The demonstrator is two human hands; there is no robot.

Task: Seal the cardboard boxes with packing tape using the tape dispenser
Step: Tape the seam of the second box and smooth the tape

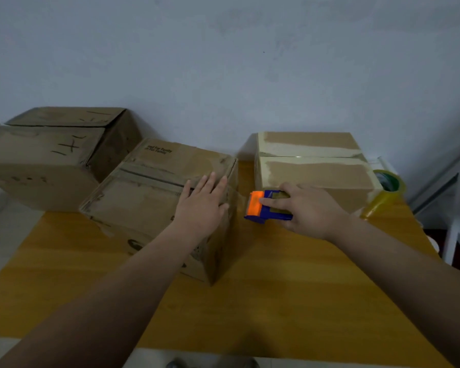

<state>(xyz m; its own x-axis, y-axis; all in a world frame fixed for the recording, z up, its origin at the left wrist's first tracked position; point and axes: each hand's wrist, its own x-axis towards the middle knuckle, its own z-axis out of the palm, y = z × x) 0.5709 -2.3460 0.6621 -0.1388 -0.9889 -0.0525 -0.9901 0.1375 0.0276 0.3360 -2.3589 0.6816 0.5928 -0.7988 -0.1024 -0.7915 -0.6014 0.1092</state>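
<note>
Your right hand (311, 211) grips a blue and orange tape dispenser (267, 207), fingers curled over its top and thumb beneath. The dispenser sits just off the right edge of the middle cardboard box (144, 197), in the gap between it and the taped box (316, 166) on the right. Your left hand (202, 205) lies flat on the middle box's top near that edge, fingers straight and spread. A spare tape roll (385, 195) stands beside the taped box. Both boxes rest on a yellow wooden table (276, 288). A third box (56, 150), marked with pen strokes, sits further left against a pale wall (223, 62).
</note>
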